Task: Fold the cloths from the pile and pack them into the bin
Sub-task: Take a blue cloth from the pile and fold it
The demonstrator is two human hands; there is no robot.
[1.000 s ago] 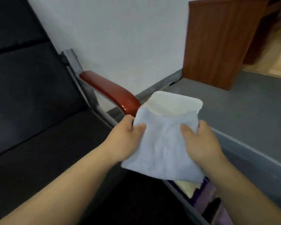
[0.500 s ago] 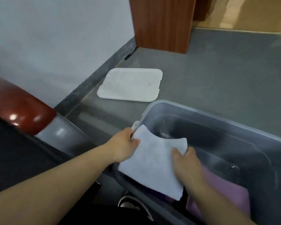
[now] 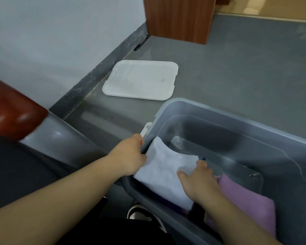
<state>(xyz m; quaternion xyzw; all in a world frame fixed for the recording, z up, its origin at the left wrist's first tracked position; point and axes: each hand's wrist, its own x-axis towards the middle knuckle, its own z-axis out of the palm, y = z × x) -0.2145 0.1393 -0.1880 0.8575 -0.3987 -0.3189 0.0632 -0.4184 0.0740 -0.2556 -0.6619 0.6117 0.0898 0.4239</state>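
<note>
A folded pale blue cloth sits low inside the grey translucent bin, at its near left corner. My left hand grips the cloth's left edge beside the bin's rim. My right hand holds the cloth's right edge, thumb on top. A folded purple cloth lies in the bin to the right of the blue one. A dark cloth shows under the blue cloth's near edge.
The bin's white lid lies on the grey floor near the wall. A chair's red armrest and grey frame stand at left. A wooden cabinet stands at the back. A shoe shows below the bin.
My view swung from the chair down to the bin. Both hands have carried the blue cloth from in front of the armrest down into the bin's near left corner.
</note>
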